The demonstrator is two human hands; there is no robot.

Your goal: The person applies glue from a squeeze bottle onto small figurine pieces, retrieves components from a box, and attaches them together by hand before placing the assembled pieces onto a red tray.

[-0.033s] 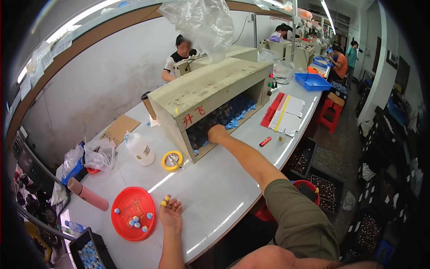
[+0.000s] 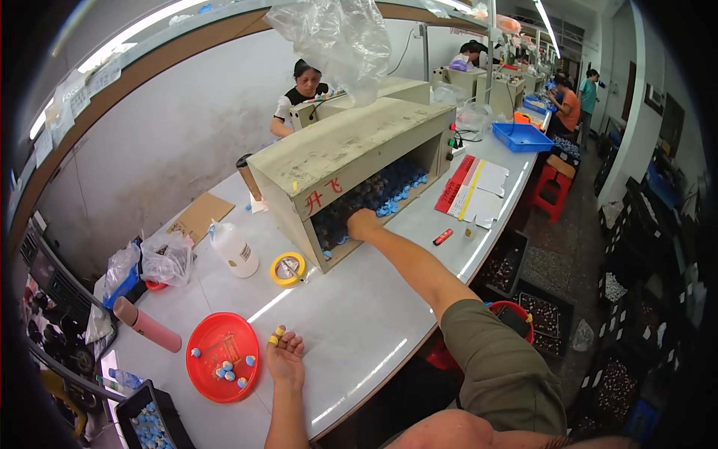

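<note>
My right hand (image 2: 363, 223) reaches into the open front of a beige metal box (image 2: 351, 144); its fingers are hidden in the dark inside. Small blue pieces (image 2: 390, 206) lie heaped along the box's floor, beside and beyond that hand. Palm up on the grey table, my left hand (image 2: 286, 365) rests empty with loosely curled fingers apart and yellow bands around some of them. Just left of it sits a round red tray (image 2: 206, 367) with several small blue-and-white balls (image 2: 226, 370) in it.
Left of the box stand a white bottle (image 2: 234, 248), a yellow tape roll (image 2: 287, 269) and a pink flask (image 2: 147, 324). A black bin (image 2: 176, 425) of blue pieces is at the lower left. Right are a red lighter-like object (image 2: 443, 236), cards (image 2: 473, 187) and a blue tray (image 2: 522, 138). Co-workers sit beyond.
</note>
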